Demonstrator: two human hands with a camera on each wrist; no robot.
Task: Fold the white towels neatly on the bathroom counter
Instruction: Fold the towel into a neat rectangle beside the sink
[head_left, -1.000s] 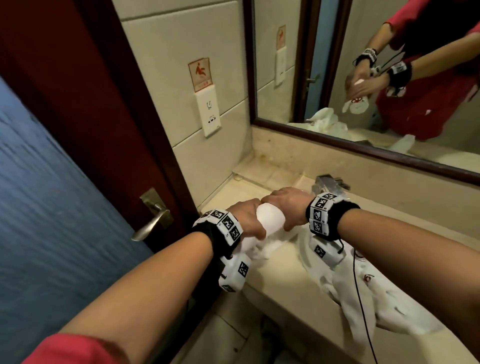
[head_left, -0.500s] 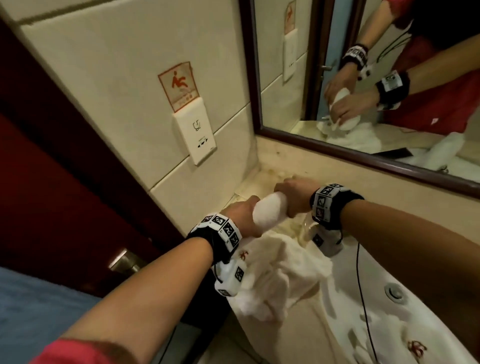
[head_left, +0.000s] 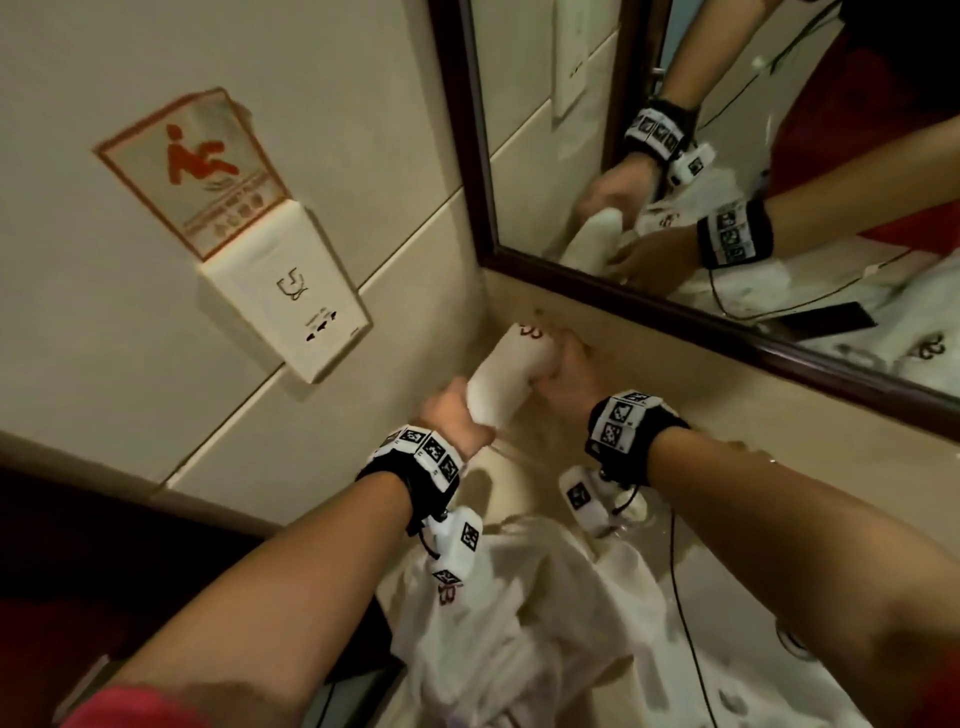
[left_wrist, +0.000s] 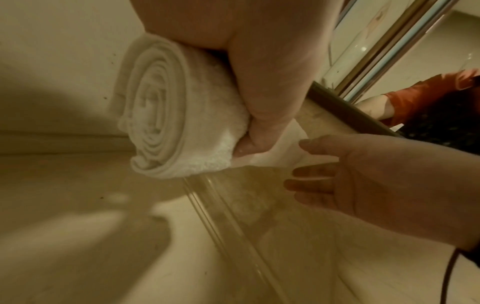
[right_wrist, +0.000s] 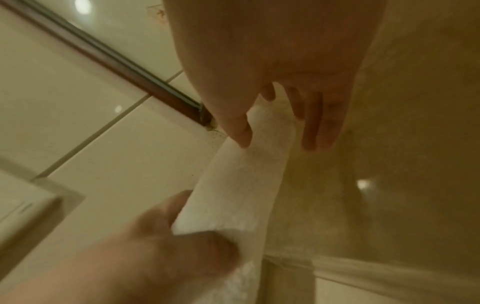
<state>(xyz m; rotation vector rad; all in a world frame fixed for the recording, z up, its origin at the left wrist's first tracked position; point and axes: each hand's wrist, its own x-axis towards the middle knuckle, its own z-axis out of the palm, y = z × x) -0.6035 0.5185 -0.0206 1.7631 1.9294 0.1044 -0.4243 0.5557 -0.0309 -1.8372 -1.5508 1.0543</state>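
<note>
A tightly rolled white towel (head_left: 506, 382) with a red logo on its far end lies slantwise in the back corner of the beige counter (head_left: 501, 483), under the mirror. My left hand (head_left: 457, 421) grips its near end; the left wrist view shows the spiral end of the rolled towel (left_wrist: 161, 111) with my left hand (left_wrist: 262, 88) wrapped over it. My right hand (head_left: 569, 376) holds the roll from the right. In the right wrist view the rolled towel (right_wrist: 246, 174) sits between the thumb and fingers of my right hand (right_wrist: 298, 82). Whether the roll touches the counter is unclear.
A heap of loose white towels (head_left: 519, 634) with red logos lies on the counter under my forearms. The tiled wall carries a socket plate (head_left: 291, 306) and a slip warning sign (head_left: 192, 166) to the left. A dark-framed mirror (head_left: 727, 322) runs along the back. A black cable (head_left: 680, 597) hangs from my right wrist.
Both hands have carried the rolled towel away from the loose heap, forward into the corner by the wall and mirror. The roll now points at the corner, logo end first.
</note>
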